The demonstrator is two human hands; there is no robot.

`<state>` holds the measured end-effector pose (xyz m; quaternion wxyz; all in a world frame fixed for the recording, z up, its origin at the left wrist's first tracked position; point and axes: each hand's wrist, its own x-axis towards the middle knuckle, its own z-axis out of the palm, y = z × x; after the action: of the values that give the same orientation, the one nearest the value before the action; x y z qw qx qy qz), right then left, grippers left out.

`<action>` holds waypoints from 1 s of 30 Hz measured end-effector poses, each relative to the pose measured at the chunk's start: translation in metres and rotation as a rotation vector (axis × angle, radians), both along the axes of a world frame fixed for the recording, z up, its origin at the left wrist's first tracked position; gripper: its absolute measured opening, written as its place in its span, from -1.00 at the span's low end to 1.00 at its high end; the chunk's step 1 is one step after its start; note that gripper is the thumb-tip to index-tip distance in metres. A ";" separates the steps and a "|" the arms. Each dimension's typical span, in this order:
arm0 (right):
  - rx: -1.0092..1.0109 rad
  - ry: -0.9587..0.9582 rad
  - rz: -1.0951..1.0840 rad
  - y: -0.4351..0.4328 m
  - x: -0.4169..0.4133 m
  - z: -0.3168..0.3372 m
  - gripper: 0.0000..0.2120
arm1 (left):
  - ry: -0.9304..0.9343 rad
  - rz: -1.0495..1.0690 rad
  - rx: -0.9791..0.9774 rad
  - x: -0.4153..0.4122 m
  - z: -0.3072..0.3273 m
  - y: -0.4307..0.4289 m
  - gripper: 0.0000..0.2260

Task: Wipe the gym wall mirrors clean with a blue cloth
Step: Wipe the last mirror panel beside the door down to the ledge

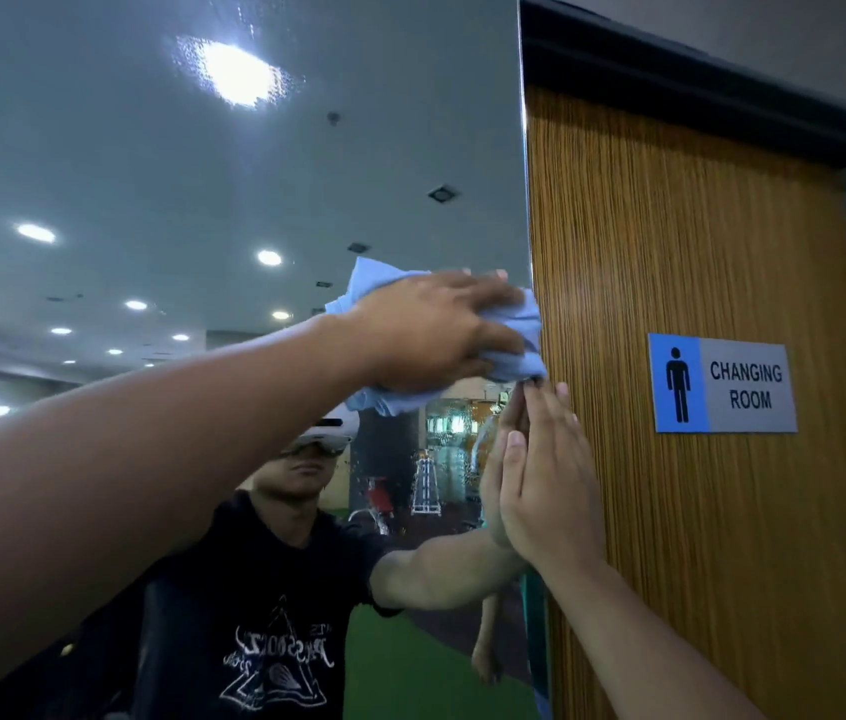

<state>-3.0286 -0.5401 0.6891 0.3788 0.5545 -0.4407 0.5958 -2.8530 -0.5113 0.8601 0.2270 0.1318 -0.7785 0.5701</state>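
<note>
Where mirror [176, 148] meets door [696, 241], you wipe.
Left hand [431, 330] presses blue cloth [524, 330], fingers straight; right hand [545, 491] flat below it, holding nothing; glass free leftward.

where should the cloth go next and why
Probably straight down. The left hand presses the cloth against the mirror at its right edge, and droplets streak the glass just below it, beside the flat right hand. A short downward wipe would likely clear them.
</note>
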 end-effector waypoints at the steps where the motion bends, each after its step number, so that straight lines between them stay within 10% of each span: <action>1: -0.007 -0.005 -0.002 -0.004 0.000 -0.001 -0.49 | 0.051 0.012 -0.030 0.003 0.001 0.000 -0.68; 7: 0.086 0.086 -0.047 0.006 -0.017 -0.005 -0.46 | 0.232 0.029 -0.087 0.001 -0.037 -0.001 -0.74; 17: 0.238 0.269 -0.086 0.024 -0.042 -0.007 -0.46 | -0.168 0.054 -0.095 0.049 -0.106 0.009 -0.58; 25: 0.202 0.256 -0.039 0.016 -0.043 -0.012 -0.44 | 0.370 0.030 -0.094 0.028 -0.045 0.004 -0.66; 30: 0.204 0.277 -0.102 0.022 -0.044 -0.011 -0.42 | 0.079 0.044 -0.065 0.022 -0.108 0.007 -0.60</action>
<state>-3.0729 -0.5177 0.6786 0.4075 0.6437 -0.4701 0.4456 -2.8312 -0.5044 0.7519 0.2491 0.1640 -0.7469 0.5943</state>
